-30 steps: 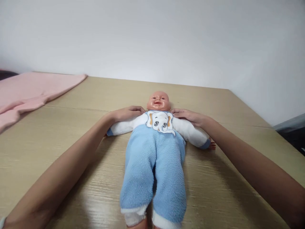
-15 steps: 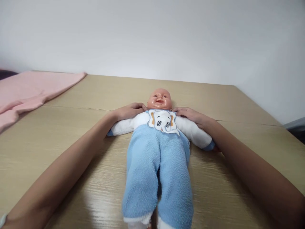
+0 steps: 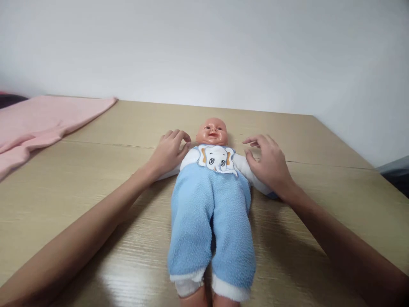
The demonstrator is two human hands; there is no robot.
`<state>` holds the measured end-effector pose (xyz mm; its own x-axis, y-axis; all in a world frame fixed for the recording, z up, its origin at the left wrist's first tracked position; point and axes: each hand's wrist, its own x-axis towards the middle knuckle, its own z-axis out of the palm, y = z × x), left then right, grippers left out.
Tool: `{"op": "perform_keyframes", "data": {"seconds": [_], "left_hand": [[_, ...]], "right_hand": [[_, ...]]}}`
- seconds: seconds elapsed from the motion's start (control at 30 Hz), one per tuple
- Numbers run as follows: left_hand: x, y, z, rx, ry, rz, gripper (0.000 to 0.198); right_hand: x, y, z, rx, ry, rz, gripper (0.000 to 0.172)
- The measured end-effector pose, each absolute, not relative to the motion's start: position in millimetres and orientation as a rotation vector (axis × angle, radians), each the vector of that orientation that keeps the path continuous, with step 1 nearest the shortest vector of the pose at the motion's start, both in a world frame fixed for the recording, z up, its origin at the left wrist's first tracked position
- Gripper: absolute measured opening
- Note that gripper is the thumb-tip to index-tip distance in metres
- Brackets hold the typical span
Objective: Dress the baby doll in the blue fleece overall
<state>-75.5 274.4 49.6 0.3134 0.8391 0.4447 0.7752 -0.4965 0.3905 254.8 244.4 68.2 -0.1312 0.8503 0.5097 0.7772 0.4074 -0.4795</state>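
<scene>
A baby doll (image 3: 213, 131) lies on its back, head away from me, its lower legs cut off by the bottom edge. It wears a blue and white fleece romper (image 3: 207, 204) with an elephant face (image 3: 217, 160) on the chest. My left hand (image 3: 171, 151) hovers by the doll's shoulder at the left, fingers curved and apart, holding nothing. Over the opposite sleeve, my right hand (image 3: 268, 160) is raised with thumb and fingers spread, also holding nothing. My hands and wrists partly hide both doll arms.
A pink cloth (image 3: 57, 117) is spread at the left of the wooden table (image 3: 134, 238). Behind the table rises a white wall (image 3: 204, 51). A dark object (image 3: 398, 175) shows past the right edge.
Both hands have let go of the romper's shoulders, lifted and moved outward with fingers opening. The doll appears slightly higher in view, so more of its lower legs shows.
</scene>
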Motion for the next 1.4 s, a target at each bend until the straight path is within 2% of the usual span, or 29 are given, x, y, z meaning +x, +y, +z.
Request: {"op": "perform_keyframes", "data": {"seconds": [0.07,0.13,0.27,0.3,0.37,0.47,0.53,0.6,0.73,0.93,1.2,1.27,1.4], "left_hand": [[-76.0,246.3,48.9,2.489,1.516,1.126,0.022],[-74.3,207.0,50.2,2.384,1.462,1.226,0.018],[-60.5,103.4,54.9,2.195,1.398,1.126,0.016],[-55.4,76.3,54.1,2.149,1.42,1.06,0.021],[-45.1,26.8,47.1,2.134,1.468,0.956,0.044],[-34.9,-25.6,24.8,2.221,1.486,0.887,0.079],[-34.0,-44.2,8.6,2.246,1.521,0.848,0.094],[-37.8,-52.3,-2.6,2.223,1.572,0.818,0.097],[-50.9,-51.9,-6.5,2.173,1.572,0.826,0.09],[-60.7,-50.6,-5.2,2.166,1.566,0.942,0.065],[-66.9,-56.5,-5.9,2.242,1.562,0.929,0.067],[-67.4,-56.9,-7.8,2.244,1.653,0.942,0.077],[-69.3,-58.3,-17.6,2.177,1.785,0.972,0.11]], "right_hand": [[249.4,199.2,68.1,-1.238,-1.958,-0.036,0.012],[245.9,148.1,66.0,-1.098,-2.051,-0.003,0.007],[247.0,52.9,56.3,-1.037,-2.23,0.245,0.028],[248.1,34.3,52.8,-1.068,-2.273,0.254,0.04],[249.1,5.5,45.0,-1.061,-2.359,0.202,0.065],[245.7,-18.3,31.2,-1.077,-2.411,0.127,0.076],[241.4,-25.3,21.1,-1.083,-2.39,0.09,0.074],[238.0,-29.2,11.9,-1.078,-2.316,0.071,0.067],[239.0,-35.8,2.8,-1.142,-2.197,0.171,0.062],[249.9,-40.7,7.5,-1.155,-2.194,0.212,0.057],[262.7,-28.1,20.6,-1.064,-2.319,0.294,0.062],[273.1,-17.5,30.8,-1.072,-2.324,0.268,0.057],[292.2,4.5,51.6,-1.204,-2.2,0.091,0.038]]}}
